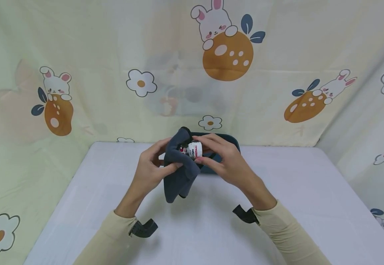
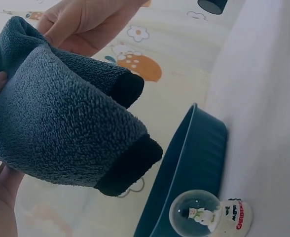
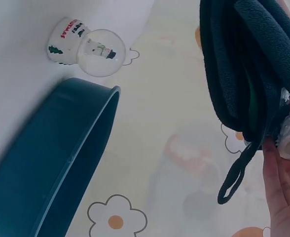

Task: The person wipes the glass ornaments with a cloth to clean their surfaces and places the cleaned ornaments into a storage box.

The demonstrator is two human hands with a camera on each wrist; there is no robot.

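Observation:
My left hand (image 1: pixel 147 169) grips a folded dark blue-grey towel (image 1: pixel 178 180), its thumb over the near side. The towel has black edging and, in the right wrist view, a hanging loop (image 3: pixel 230 183). My right hand (image 1: pixel 226 158) holds a snow globe (image 1: pixel 195 150) by its white, red-lettered base, against the towel. Folds hide most of that globe's glass end. A second snow globe (image 2: pixel 236 217), with a snowman inside, lies on its side or stands beside the basin; the wrist views are turned, so I cannot tell which.
Behind my hands, on the white table (image 1: pixel 288 191), stands a dark teal basin (image 1: pixel 230 139). A patterned curtain (image 1: pixel 105 92) hangs at the table's back edge. Black pieces (image 1: pixel 143 228) stick out from both wrists.

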